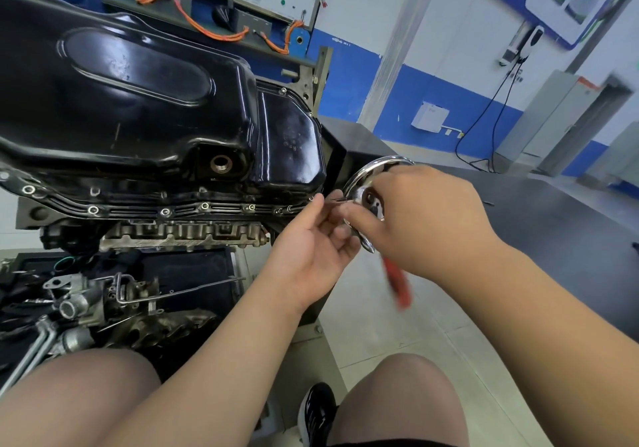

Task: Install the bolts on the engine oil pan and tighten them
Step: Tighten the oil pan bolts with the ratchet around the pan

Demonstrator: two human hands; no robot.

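Bolt (340, 200) nearest me looks small, hard and light, likely oily, so best held by its head. The left hand (311, 239) has its fingers pinched on it at the pan's four-o'clock corner, while the right hand (425, 218) is curled round a red-handled ratchet (371, 201). Just beyond, at one o'clock of the hands, a chrome dish (366, 170) sits on the dark tabletop (553, 222), its contents hidden by the right hand. Farther off at ten o'clock the black oil pan (138, 101), stiff and heavy-looking, lies bottom-up on the engine, with seated bolts (204, 206) along its flange and its drain hole (221, 163) unplugged.
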